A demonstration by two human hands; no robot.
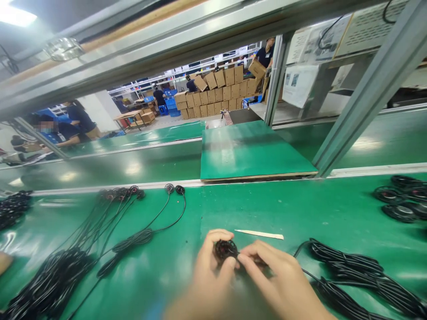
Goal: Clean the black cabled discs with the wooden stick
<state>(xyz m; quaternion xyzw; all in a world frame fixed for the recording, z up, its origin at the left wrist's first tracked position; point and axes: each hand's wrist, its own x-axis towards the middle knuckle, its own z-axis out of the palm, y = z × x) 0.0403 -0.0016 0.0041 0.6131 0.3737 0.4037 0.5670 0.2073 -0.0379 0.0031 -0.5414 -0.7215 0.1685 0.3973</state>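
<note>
A small round black slotted part [226, 250] with a trace of red inside sits between the fingers and thumb of my left hand [213, 266]. My right hand [271, 266] pinches at its right edge, where a black cable seems to join; the exact grip is partly hidden by the fingertips. Just beyond my hands a thin pale pointed stick [260, 234] lies on the green bench top [187, 275]. Bundled black cable [350, 266] lies to the right of my right hand, one strand running toward it.
On the left lie coiled cables [63, 271] ending in round black parts [122, 193]. More round black parts [403, 198] are at the right. A raised green board [253, 151] and metal posts [363, 93] stand ahead. Another person's hand [5, 262] shows at the left edge.
</note>
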